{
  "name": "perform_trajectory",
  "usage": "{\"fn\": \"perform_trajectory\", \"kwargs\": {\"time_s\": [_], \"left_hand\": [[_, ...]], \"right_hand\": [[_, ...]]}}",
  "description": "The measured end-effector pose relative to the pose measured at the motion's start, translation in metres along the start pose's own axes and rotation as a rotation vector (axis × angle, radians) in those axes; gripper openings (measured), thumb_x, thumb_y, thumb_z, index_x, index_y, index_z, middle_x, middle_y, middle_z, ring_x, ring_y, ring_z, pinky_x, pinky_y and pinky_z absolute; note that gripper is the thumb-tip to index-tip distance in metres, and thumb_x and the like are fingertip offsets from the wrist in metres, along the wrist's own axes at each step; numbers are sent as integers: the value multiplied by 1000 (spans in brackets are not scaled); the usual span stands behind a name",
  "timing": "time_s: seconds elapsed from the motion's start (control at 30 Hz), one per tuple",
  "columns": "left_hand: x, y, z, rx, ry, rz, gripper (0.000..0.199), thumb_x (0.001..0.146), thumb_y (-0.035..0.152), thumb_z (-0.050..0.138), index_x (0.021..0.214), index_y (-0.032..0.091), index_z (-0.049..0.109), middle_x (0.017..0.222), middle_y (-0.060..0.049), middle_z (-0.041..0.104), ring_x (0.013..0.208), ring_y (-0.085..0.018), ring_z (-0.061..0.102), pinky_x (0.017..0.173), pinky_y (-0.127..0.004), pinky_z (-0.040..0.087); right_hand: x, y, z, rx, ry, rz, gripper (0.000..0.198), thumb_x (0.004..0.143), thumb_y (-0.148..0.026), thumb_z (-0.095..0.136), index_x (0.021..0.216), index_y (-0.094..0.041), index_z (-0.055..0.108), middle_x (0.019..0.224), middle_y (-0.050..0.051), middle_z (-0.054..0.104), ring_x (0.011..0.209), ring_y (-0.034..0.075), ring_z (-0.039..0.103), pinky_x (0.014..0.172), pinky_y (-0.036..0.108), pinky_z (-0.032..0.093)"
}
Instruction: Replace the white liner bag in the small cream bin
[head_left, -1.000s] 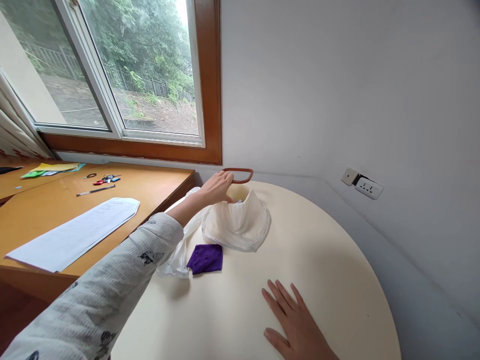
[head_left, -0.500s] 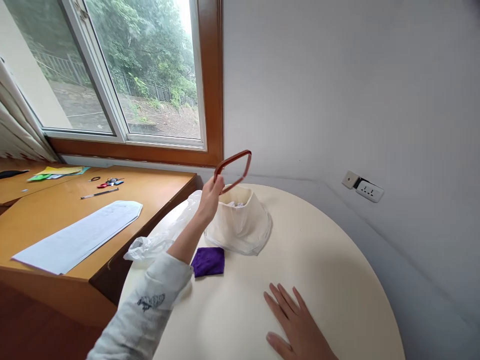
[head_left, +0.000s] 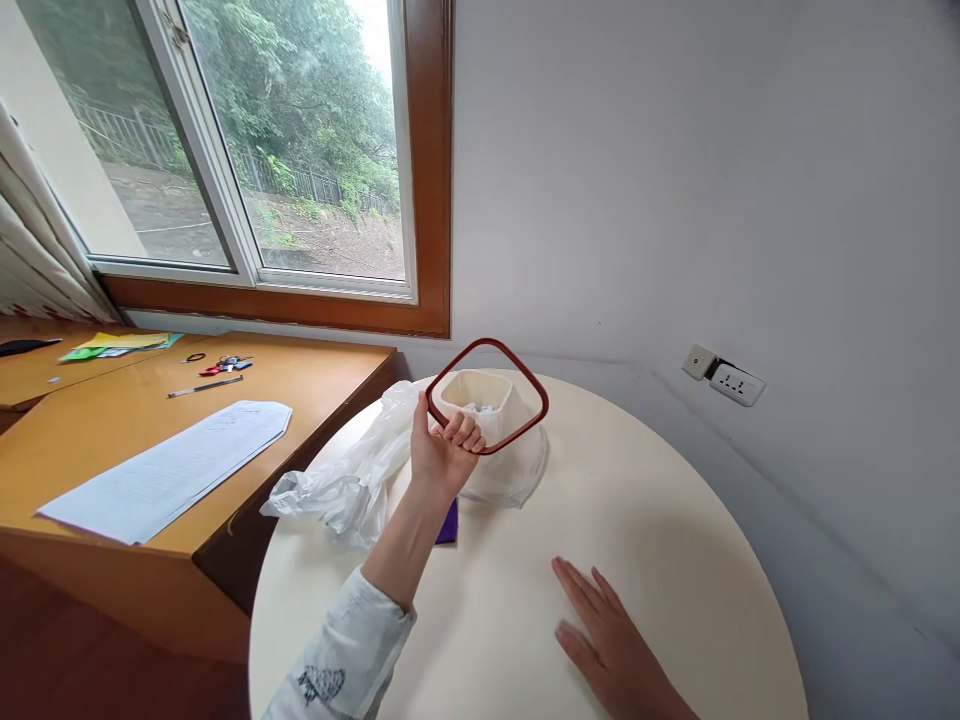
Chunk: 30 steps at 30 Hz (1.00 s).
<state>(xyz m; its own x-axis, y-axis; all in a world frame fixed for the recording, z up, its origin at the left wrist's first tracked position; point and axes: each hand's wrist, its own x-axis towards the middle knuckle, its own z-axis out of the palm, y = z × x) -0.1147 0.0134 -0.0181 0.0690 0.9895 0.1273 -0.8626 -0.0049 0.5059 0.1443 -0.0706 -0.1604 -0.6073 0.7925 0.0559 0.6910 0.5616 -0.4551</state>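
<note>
My left hand [head_left: 444, 452] grips a reddish-brown square ring [head_left: 517, 362] by its near corner and holds it in the air, tilted towards me. Behind and seen through the ring stands a cream plastic bin [head_left: 480, 392] on the round table [head_left: 675, 500]. A clear plastic bag [head_left: 352, 480] spills from around the bin to the left. A purple cloth [head_left: 449, 523] lies on the table, mostly hidden by my left wrist. My right hand [head_left: 611, 650] rests flat on the table near its front edge, fingers spread, holding nothing.
A wooden desk [head_left: 315, 370] adjoins the table on the left, with white paper sheets [head_left: 172, 465], a pen [head_left: 205, 386], keys and coloured slips. A window [head_left: 247, 150] is behind it. A wall socket [head_left: 727, 377] sits to the right.
My left hand lifted the ring off the bin's rim, raised it, then brought it nearer and lower, turned to face me. The plastic bag shifted left. My right hand stayed flat.
</note>
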Motion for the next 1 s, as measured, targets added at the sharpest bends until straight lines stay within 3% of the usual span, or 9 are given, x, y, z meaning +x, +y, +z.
{"fn": "perform_trajectory", "kwargs": {"time_s": [0.17, 0.27, 0.33, 0.43, 0.6, 0.77, 0.87, 1.0], "left_hand": [[-9, -3, 7, 27, 29, 1, 55, 77, 61, 44, 45, 19, 28, 47, 5, 28, 44, -9, 33, 46, -23, 32], [-16, -8, 11, 232, 28, 62, 54, 79, 60, 37, 46, 19, 25, 49, 5, 25, 47, -9, 30, 50, -24, 32], [-23, -17, 11, 555, 38, 193, 52, 83, 58, 31, 48, 19, 25, 52, 4, 24, 50, -11, 28, 53, -25, 30], [-39, -39, 8, 1052, -11, 364, 44, 82, 50, 42, 52, 19, 32, 56, 3, 30, 57, -13, 31, 58, -27, 28], [-67, -85, -7, 1797, -411, 650, 31, 78, 40, 53, 60, 17, 43, 66, -1, 44, 67, -16, 36, 65, -32, 29], [-77, -116, -26, 2014, -599, 787, 29, 82, 41, 49, 67, 16, 51, 68, -4, 49, 65, -17, 39, 60, -32, 32], [-78, -122, -32, 2050, -633, 741, 26, 84, 38, 48, 71, 16, 53, 70, -4, 51, 67, -18, 43, 60, -32, 36], [-79, -122, -32, 2076, -659, 620, 20, 87, 28, 42, 88, 15, 57, 82, -8, 56, 77, -21, 50, 69, -38, 44]], "right_hand": [[-4, 2, 5, 153, 94, 71, 53, 90, -40, 36, 140, -25, 27, 142, 3, 34, 132, 23, 28, 110, 47, 19], [-5, 2, 4, 377, 236, 210, 51, 87, -44, 41, 134, -26, 39, 140, 4, 39, 130, 24, 31, 108, 45, 27], [-5, 2, 0, 575, 319, 284, 46, 86, -47, 43, 126, -26, 50, 134, 6, 46, 126, 24, 37, 104, 42, 33], [-3, -1, -9, 887, 400, 350, 45, 83, -52, 44, 109, -21, 62, 113, 11, 61, 111, 26, 52, 96, 42, 42], [1, -13, -24, 1289, 406, 360, 53, 85, -58, 37, 103, -17, 64, 89, 12, 66, 86, 23, 61, 71, 36, 49], [2, -23, -31, 1181, 519, 375, 37, 81, -51, 51, 85, -17, 64, 61, 2, 59, 57, 12, 51, 55, 24, 41], [4, -21, -33, 1089, 544, 407, 34, 78, -49, 56, 73, -16, 62, 52, -2, 52, 49, 9, 45, 51, 23, 38], [10, -9, -35, 1021, 563, 396, 38, 77, -52, 54, 74, -15, 60, 54, -1, 53, 45, 9, 47, 44, 22, 35]]}}
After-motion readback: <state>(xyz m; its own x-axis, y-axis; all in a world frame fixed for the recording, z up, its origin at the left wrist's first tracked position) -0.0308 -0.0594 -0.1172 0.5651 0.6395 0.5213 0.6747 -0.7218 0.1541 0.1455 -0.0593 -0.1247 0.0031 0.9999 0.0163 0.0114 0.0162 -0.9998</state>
